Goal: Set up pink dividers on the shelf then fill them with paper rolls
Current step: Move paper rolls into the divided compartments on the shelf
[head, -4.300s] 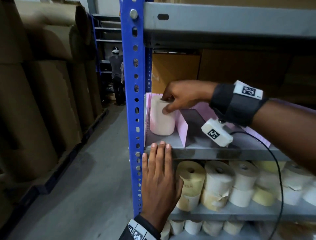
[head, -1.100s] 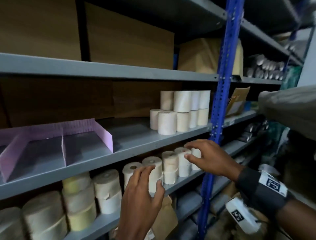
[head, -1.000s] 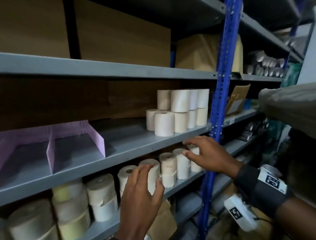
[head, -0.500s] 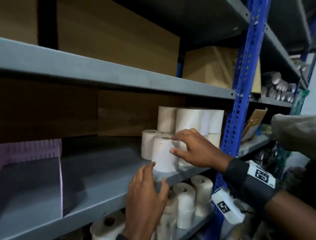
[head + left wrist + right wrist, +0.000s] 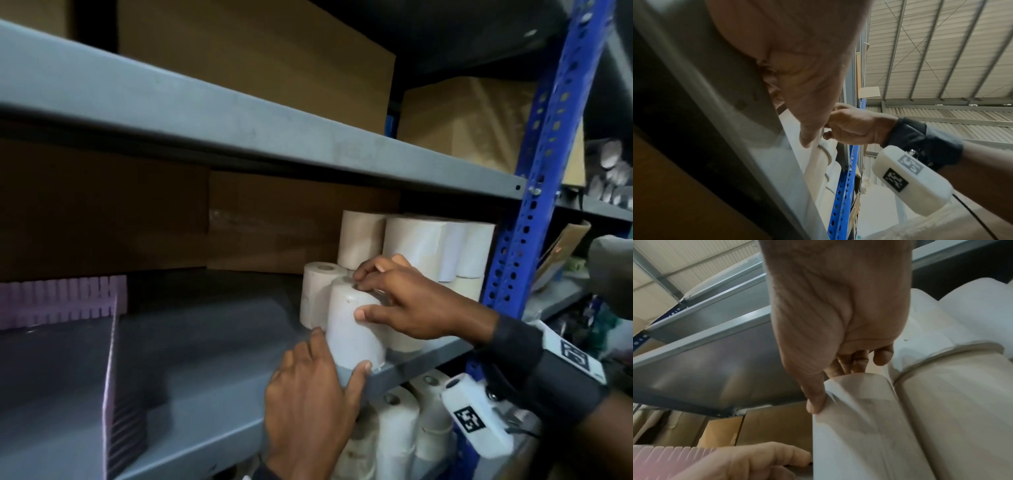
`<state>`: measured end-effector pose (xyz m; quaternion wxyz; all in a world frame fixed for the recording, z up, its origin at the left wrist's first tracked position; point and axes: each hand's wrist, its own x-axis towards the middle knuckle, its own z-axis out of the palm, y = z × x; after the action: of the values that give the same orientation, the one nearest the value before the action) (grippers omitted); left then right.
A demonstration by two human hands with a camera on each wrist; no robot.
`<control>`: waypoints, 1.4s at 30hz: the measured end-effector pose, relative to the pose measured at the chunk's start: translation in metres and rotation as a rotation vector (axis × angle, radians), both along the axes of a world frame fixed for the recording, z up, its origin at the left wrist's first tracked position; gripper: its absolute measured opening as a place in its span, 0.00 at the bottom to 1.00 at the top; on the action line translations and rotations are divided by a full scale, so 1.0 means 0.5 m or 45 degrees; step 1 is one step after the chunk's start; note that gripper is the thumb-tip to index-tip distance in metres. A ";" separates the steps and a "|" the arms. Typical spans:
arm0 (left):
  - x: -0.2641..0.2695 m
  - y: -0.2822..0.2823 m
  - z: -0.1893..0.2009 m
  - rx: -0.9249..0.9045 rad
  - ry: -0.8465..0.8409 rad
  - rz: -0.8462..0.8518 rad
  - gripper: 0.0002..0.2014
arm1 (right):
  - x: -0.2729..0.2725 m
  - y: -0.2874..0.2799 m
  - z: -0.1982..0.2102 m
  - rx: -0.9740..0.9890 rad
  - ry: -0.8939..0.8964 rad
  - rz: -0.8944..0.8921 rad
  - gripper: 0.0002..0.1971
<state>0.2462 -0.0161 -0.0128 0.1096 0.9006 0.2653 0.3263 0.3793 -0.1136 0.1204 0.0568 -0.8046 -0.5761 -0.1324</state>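
Gripping the front roll [image 5: 354,329] at the shelf [image 5: 205,346] edge, your right hand [image 5: 407,301] has thumb on its side and fingers curled over its top. Your left hand [image 5: 308,404] cups its base, fingers spread. Pink dividers [image 5: 61,301] stand well to the left.

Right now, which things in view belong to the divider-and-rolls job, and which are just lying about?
Job:
- front paper roll, gripped by right hand, left hand touching its base
- stacked paper rolls behind it
- pink dividers
- grey shelf

Lying about:
- cardboard boxes above
- rolls on the lower shelf
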 end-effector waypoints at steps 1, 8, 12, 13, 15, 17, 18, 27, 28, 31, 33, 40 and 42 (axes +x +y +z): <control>0.001 0.000 -0.001 -0.003 -0.006 0.002 0.41 | -0.004 -0.006 0.002 0.014 0.021 0.028 0.21; -0.023 -0.014 -0.001 -0.214 -0.248 -0.189 0.47 | -0.061 -0.063 0.019 0.121 0.111 0.141 0.23; -0.052 -0.031 -0.001 -0.413 -0.517 -0.478 0.48 | -0.120 -0.121 0.043 0.159 0.100 0.204 0.19; -0.063 -0.040 -0.001 -0.473 -0.581 -0.537 0.48 | -0.137 -0.136 0.048 0.164 0.105 0.228 0.19; -0.091 -0.063 -0.005 -0.544 -0.689 -0.599 0.47 | -0.174 -0.167 0.053 0.158 0.109 0.272 0.19; -0.128 -0.092 -0.016 -0.567 -0.773 -0.628 0.46 | -0.212 -0.194 0.051 0.147 0.121 0.304 0.20; -0.148 -0.107 -0.022 -0.581 -0.800 -0.632 0.45 | -0.229 -0.206 0.049 0.141 0.138 0.315 0.20; -0.401 -0.231 -0.088 -0.596 -0.917 -0.514 0.41 | -0.395 -0.268 -0.018 0.044 0.355 0.511 0.29; -0.431 -0.241 -0.093 -0.588 -0.918 -0.483 0.41 | -0.413 -0.269 -0.024 0.028 0.391 0.532 0.29; -0.527 -0.261 -0.105 -0.575 -0.972 -0.396 0.41 | -0.476 -0.256 -0.034 -0.055 0.427 0.628 0.30; -0.577 -0.266 -0.111 -0.551 -1.002 -0.339 0.40 | -0.513 -0.241 -0.036 -0.104 0.434 0.673 0.31; -0.794 -0.241 -0.122 -0.448 -0.999 -0.129 0.42 | -0.690 -0.147 -0.052 -0.219 0.535 0.915 0.32; -0.862 -0.223 -0.123 -0.427 -1.004 -0.089 0.41 | -0.749 -0.113 -0.056 -0.217 0.566 0.974 0.30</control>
<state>-0.1849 -0.1278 -0.0744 0.3585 0.6850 0.2217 0.5942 0.0049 -0.1699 0.0924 0.1576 -0.5444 -0.8148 0.1221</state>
